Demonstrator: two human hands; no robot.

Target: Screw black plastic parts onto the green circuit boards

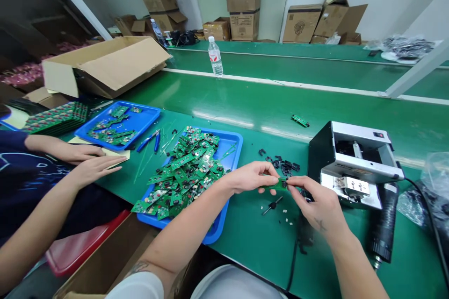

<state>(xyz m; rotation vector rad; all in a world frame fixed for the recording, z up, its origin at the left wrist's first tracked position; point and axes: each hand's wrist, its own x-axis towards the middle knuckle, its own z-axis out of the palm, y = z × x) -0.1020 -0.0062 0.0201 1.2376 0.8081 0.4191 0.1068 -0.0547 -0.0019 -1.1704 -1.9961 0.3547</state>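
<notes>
Left hand pinches green, dark-ended circuit board; right hand nearly closed, hold unclear.

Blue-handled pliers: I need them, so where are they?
Left of centre in the head view, the blue-handled pliers lie on the green table, between the smaller blue tray and the heap of circuit boards.

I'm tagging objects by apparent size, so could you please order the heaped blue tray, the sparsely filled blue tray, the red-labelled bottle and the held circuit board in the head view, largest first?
1. Heaped blue tray
2. Sparsely filled blue tray
3. Red-labelled bottle
4. Held circuit board, partly hidden
</notes>
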